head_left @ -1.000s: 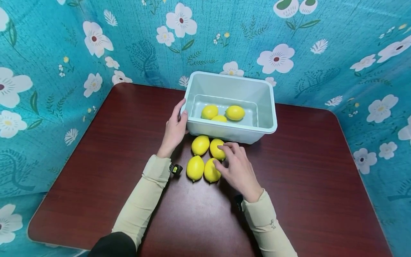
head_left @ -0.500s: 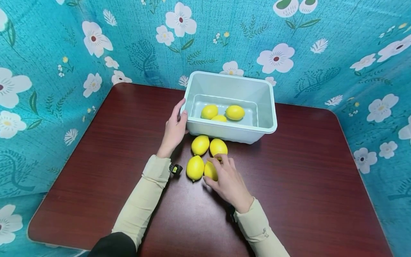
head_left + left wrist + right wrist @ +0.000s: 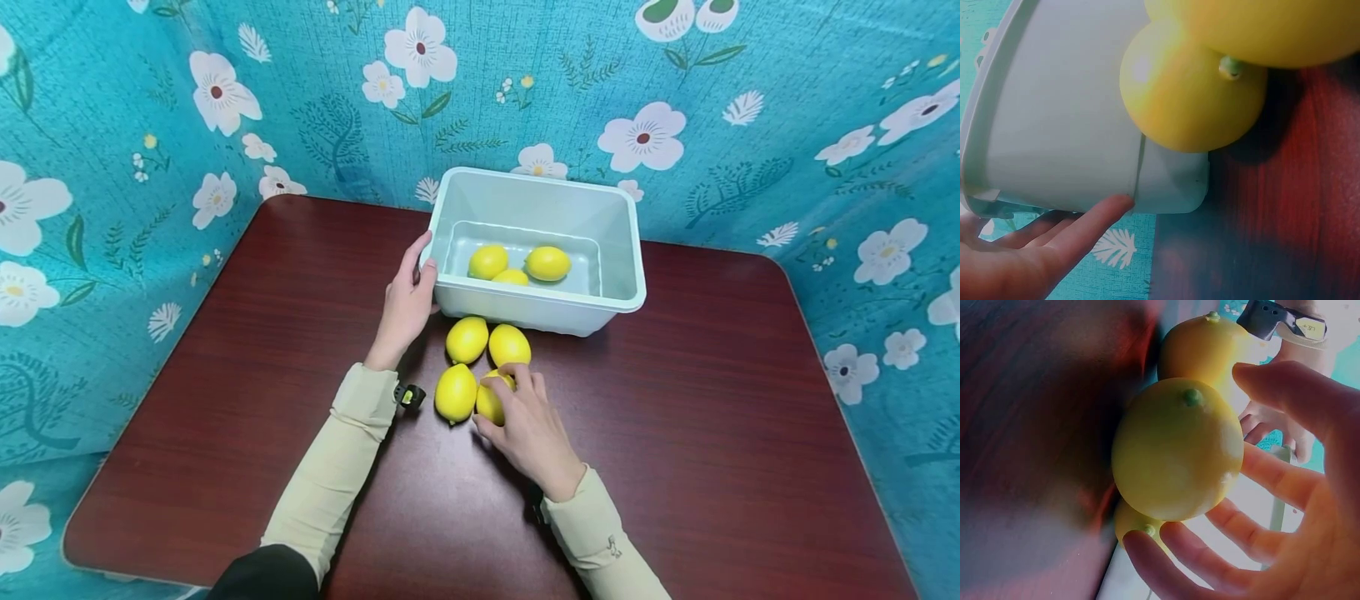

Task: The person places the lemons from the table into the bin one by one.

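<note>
Apparently grasping: right hand (image 3: 531, 429) curled round near-right lemon (image 3: 489, 407); left hand (image 3: 405, 310), straight-fingered, against bin (image 3: 536, 311); lifting wants firm pinch

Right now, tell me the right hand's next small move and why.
Probably bring the thumb of the right hand in against the nearer right lemon: in the right wrist view the fingers reach that lemon, while the thumb seems apart from it. The left hand rests against the bin, where three lemons lie.
</note>
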